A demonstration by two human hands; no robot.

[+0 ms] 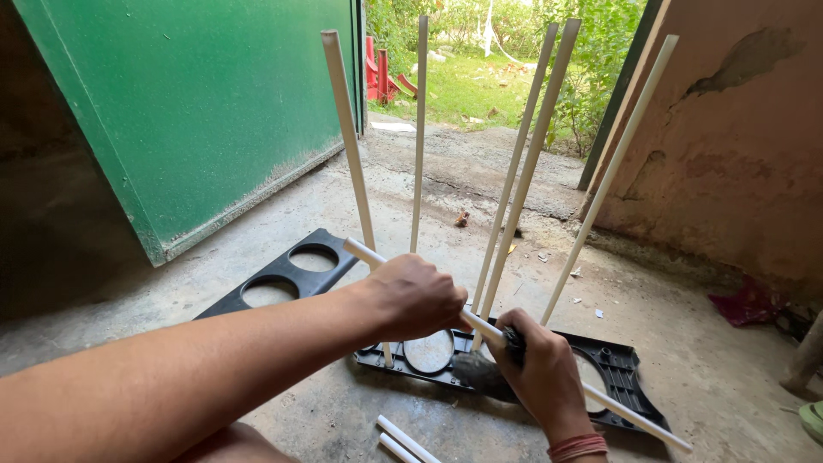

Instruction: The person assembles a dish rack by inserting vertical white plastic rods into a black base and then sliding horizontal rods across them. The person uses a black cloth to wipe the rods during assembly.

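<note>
My left hand [416, 296] is closed around a long white rod [639, 418] that slants from upper left to lower right. My right hand [538, 370], with a red thread band at the wrist, grips a dark tool [477, 374] with a grey head, right against the same rod. Both hands hover over a black plastic frame [621, 364] with round holes, lying on the concrete floor. Several white rods [347, 129] stand upright in this frame, leaning slightly apart. Part of the frame is hidden behind my hands.
A second black frame [283, 279] with round holes lies on the floor to the left. Two loose white rods [401, 439] lie near my knee. A green door [197, 111] stands open on the left, a plastered wall [737, 154] on the right, with a red cloth [747, 304] at its foot.
</note>
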